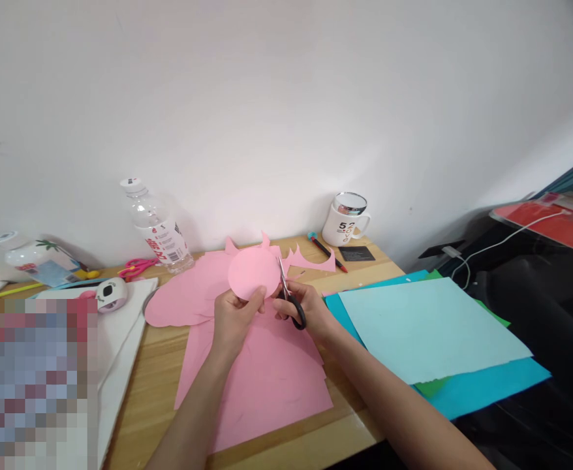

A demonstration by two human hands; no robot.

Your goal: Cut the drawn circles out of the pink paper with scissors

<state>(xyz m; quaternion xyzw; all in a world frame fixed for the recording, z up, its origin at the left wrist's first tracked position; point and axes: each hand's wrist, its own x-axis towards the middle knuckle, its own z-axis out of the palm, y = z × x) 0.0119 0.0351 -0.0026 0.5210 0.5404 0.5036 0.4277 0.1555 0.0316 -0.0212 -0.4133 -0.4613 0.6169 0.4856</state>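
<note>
My left hand (237, 316) pinches a round piece of pink paper (251, 271) by its lower edge, thumb on top. In my right hand (309, 307) is a pair of scissors (300, 318) with black handles. Their blades point up and lie along the right edge of the round piece; I cannot tell how far apart they are. Under both hands lie pink paper sheets (262, 398). Curved pink scraps (318, 260) lie behind my right hand. A larger rounded pink cutout (179, 297) lies to the left.
A clear plastic bottle (166, 238) and a white mug (342, 222) stand near the wall. A pen (326, 251) lies beside the mug. Pale blue paper (433, 329) covers blue and green sheets at right. Pink scissors (139, 266) lie at left, near a small white gadget (111, 295).
</note>
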